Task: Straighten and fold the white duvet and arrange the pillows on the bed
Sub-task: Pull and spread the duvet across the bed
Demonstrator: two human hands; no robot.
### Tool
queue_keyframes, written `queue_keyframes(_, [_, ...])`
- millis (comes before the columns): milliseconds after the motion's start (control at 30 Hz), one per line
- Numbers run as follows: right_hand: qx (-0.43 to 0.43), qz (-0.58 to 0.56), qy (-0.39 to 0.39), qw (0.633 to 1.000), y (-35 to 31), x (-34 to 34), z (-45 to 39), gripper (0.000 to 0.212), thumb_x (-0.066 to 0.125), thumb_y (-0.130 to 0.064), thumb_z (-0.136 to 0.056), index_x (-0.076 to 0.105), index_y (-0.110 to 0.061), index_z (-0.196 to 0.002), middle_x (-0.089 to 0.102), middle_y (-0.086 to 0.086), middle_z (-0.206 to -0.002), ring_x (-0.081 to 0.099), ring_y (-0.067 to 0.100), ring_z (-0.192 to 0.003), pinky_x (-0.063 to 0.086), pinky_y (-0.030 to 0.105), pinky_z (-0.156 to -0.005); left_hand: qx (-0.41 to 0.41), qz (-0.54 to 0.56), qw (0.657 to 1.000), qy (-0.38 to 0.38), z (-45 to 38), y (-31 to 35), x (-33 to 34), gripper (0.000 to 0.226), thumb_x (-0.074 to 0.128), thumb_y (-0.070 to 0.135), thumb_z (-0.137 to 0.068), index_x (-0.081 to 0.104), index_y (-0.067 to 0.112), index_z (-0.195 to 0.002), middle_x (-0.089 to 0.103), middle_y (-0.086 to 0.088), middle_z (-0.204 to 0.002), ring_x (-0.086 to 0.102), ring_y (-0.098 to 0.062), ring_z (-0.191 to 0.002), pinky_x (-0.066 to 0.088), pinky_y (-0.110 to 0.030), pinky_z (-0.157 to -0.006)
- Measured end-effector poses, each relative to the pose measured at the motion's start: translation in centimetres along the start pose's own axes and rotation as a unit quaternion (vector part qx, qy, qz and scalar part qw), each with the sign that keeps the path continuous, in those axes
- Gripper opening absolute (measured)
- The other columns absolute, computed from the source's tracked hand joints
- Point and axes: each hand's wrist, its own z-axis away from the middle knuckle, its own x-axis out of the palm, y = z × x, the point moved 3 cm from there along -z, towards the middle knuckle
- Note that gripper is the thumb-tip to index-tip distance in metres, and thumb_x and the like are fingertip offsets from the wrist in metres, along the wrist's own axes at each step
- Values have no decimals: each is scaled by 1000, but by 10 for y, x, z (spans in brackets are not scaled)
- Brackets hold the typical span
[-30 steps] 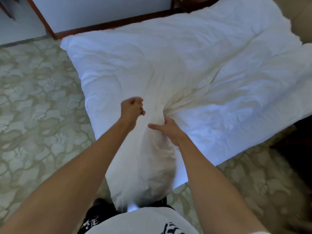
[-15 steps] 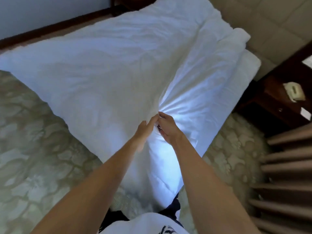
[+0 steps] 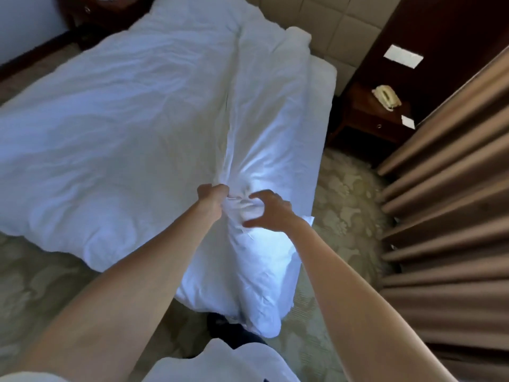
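The white duvet [image 3: 124,128] lies spread over the bed, wrinkled, its near corner hanging to the floor in front of me. A long crease runs from the gathered spot toward the headboard. My left hand [image 3: 213,195] is closed on a bunch of duvet cloth at the near edge. My right hand [image 3: 268,209] sits just right of it, fingers curled and spread over the same bunch, thumb apart. A white edge of mattress or pillow [image 3: 321,86] shows beyond the duvet on the right. No separate pillow is plainly visible.
A padded beige headboard [image 3: 325,28] stands at the back. A dark wooden nightstand [image 3: 366,119] with a cream telephone [image 3: 385,96] is on the right. Brown curtains [image 3: 446,205] hang along the right side. Patterned carpet [image 3: 344,194] surrounds the bed.
My view swung right, bringing the nightstand and curtains into sight. Both hands stayed at the gathered duvet edge; the left has closed into a fist on the cloth and the right has spread its fingers.
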Motion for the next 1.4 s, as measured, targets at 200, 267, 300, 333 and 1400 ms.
queue_keyframes(200, [15, 0, -62, 998, -3, 43, -50, 75, 78, -57, -70, 56, -22, -132, 60, 4, -131, 54, 27, -125, 43, 38, -95, -9, -36, 998, 57, -36, 32, -46, 13, 49, -14, -74, 57, -5, -78, 56, -17, -75, 66, -32, -77, 54, -37, -65])
queue_keyframes(267, [-12, -42, -76, 996, -27, 57, -73, 57, 76, -52, -74, 66, -14, -115, 69, 9, -112, 63, 29, -110, 44, 30, -75, -13, -76, 994, 77, -42, 41, -60, 16, 47, -14, -77, 55, -2, -70, 53, -14, -71, 59, -26, -64, 49, -28, -55])
queue_keyframes(300, [-26, -54, -82, 995, -40, 62, -81, 52, 73, -50, -77, 66, -11, -111, 70, 11, -109, 65, 29, -107, 41, 28, -72, -11, -102, 991, 85, -47, 46, -65, 16, 48, -13, -78, 57, -3, -70, 54, -15, -72, 57, -24, -61, 47, -27, -55])
queue_keyframes(333, [-38, -60, -85, 994, -54, 65, -89, 49, 71, -47, -79, 67, -10, -111, 70, 12, -109, 65, 29, -107, 40, 27, -71, -13, -129, 987, 94, -54, 48, -68, 12, 50, -11, -79, 60, -4, -76, 57, -15, -74, 57, -24, -64, 46, -27, -59])
queue_keyframes(1400, [202, -237, 100, 945, -369, 150, -58, 30, 55, -25, -81, 61, -9, -106, 66, 14, -105, 61, 33, -98, 41, 32, -72, 27, -343, 918, -195, -120, 134, -247, 24, 49, -3, -81, 59, -6, -103, 63, -22, -106, 64, -31, -94, 50, -31, -69])
